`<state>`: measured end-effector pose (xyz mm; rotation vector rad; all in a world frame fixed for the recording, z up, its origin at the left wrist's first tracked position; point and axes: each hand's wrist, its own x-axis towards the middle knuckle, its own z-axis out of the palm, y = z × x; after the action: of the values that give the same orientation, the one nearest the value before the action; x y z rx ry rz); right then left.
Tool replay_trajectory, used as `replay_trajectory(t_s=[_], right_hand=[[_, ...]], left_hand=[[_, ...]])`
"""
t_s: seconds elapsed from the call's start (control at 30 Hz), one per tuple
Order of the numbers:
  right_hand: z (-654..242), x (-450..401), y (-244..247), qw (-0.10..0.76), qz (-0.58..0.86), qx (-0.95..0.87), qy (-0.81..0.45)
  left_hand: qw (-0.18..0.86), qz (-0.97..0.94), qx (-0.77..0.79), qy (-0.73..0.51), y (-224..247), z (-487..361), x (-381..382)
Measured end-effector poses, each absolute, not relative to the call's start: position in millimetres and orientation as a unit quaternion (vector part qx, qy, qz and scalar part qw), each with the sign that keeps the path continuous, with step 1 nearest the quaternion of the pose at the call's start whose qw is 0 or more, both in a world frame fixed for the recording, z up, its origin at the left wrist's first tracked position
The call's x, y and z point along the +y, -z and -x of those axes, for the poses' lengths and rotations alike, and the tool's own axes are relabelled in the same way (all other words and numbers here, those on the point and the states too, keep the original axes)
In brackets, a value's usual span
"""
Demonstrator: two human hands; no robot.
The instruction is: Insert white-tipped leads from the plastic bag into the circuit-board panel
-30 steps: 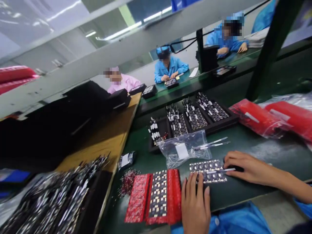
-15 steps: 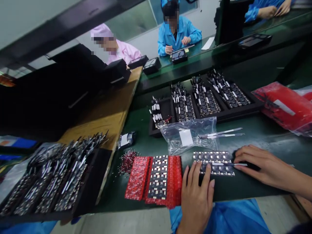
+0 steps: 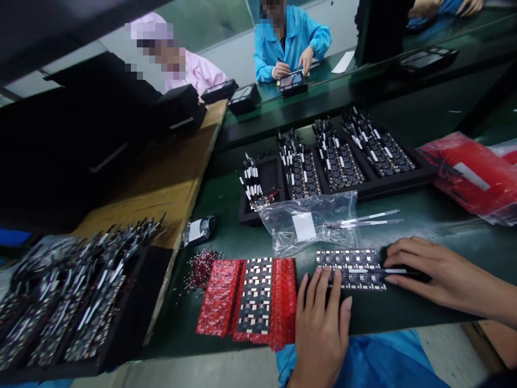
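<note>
Here are the two hands, well apart, one at each end of a circuit board panel (image 3: 355,258) lying flat on the green table (image 3: 375,318) at the near right. The left hand (image 3: 323,318) is spread open, palm down, its fingertips resting on the panel's near left edge, nothing gripped. Over on the right, the right hand (image 3: 432,269) has thumb and forefinger closed on a slim strip (image 3: 393,271), silvery and dark, pointing left over the panel; whether it touches the surface, I cannot tell.

Just left of the left hand, red bubble wrap (image 3: 216,302) lies with a second panel (image 3: 255,296) on top, and small red-and-white bits (image 3: 202,268) are heaped at its far left corner. Beyond the hands comes a clear bag (image 3: 278,231) with a white label, two thin silvery pieces (image 3: 371,220) poking out rightward. Behind it, a black tray (image 3: 398,184) carries wired boards in four compartments, the leftmost only partly filled. Red packs (image 3: 472,172) sit at the far right, and another loaded tray (image 3: 135,302) fills the near left. At the far side, a co-worker in blue (image 3: 293,43) bends over a dark box (image 3: 294,86).
</note>
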<state>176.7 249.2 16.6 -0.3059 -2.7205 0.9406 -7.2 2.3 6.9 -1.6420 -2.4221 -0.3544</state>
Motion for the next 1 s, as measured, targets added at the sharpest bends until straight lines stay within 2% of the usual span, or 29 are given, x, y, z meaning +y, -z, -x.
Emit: replay_trajectory(t_s=[0.2,0.57,0.77,1.0], right_hand=[[-147,264,-38,0.130,0.111,-0.939,-0.299],[-78,276,-26,0.122,0.035,-0.979,-0.158],[-68,271,-22,0.098,0.060,-0.978,-0.174],[-65,276,-26,0.064,0.084,-0.962,-0.251]], left_hand=[[0.087,0.550,-0.815,0.160,-6,7,4],[0.115,0.557,-0.811,0.140,0,5,2],[0.111,0.562,-0.811,0.121,-4,5,4],[0.119,0.546,-0.817,0.141,-9,3,-3]])
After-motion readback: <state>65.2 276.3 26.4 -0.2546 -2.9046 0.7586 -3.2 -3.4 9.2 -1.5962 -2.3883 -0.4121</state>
